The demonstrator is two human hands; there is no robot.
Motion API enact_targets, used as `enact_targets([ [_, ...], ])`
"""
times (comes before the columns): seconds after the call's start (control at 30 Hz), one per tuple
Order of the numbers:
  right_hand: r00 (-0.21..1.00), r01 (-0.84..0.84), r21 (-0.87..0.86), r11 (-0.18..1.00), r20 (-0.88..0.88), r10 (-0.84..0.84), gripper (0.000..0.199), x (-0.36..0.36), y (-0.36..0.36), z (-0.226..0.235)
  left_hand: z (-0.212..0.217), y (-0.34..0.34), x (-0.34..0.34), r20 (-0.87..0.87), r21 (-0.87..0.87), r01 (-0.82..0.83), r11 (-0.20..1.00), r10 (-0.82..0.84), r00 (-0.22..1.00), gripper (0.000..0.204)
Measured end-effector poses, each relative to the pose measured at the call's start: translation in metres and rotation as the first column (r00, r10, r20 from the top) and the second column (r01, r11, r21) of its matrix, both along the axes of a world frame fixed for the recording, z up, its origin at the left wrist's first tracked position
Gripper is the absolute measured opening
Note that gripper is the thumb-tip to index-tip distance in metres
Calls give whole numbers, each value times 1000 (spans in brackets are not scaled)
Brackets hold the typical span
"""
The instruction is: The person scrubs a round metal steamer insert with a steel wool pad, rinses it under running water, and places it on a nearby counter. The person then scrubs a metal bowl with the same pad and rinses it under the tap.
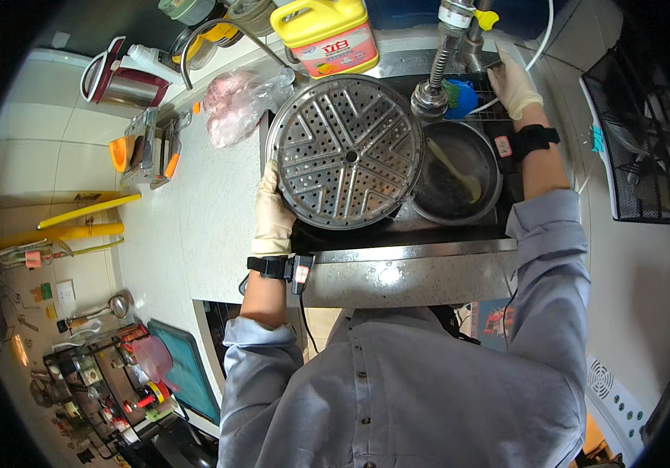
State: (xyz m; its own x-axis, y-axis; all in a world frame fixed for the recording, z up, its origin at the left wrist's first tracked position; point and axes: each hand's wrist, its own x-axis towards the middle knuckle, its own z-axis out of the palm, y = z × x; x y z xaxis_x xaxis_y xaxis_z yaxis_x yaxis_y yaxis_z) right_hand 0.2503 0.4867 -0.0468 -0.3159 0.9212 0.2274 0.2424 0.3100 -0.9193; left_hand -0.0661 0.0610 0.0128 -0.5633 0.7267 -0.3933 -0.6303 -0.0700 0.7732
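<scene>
The left hand [273,209] held the holed metal tray [341,145] by its eight-o'clock rim, while the right hand [516,87] (grip impossible to tell) was at two o'clock, near the faucet [437,70].

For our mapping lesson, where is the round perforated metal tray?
The tray is upper-centre in head view, held by the left hand, left of the round dark pan.

The person's gloved left hand [271,207] grips the lower left rim of a round steamer tray [331,140] over the sink [460,248]. The gloved right hand [516,87] is near the tap [435,78], to its right. A pan [494,191] sits just beside the tray. A yellow jug [288,23] and a plastic bag [229,117] stand beyond.
</scene>
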Motion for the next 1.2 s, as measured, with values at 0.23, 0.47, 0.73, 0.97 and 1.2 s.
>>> enact_targets([
  [0.23,996,60,-426,903,-29,-80,50,13,-108,43,-4,-9,-4,47,68,16,998,-19,999,46],
  [0.47,765,-363,-175,915,505,399,47,7,-253,80,25,-14,-7,-201,21,8,1000,-3,980,33],
  [0.73,954,-269,447,853,244,173,80,-50,-311,143,81,-41,7,-619,-163,213,963,-268,738,20],
  [0.97,913,-296,225,928,352,206,33,-43,-324,143,120,-62,21,-788,-118,518,847,-397,470,29],
  [1.2,925,-344,474,811,320,206,17,-37,-349,151,116,-59,21,-804,-546,507,667,-587,-93,37],
])
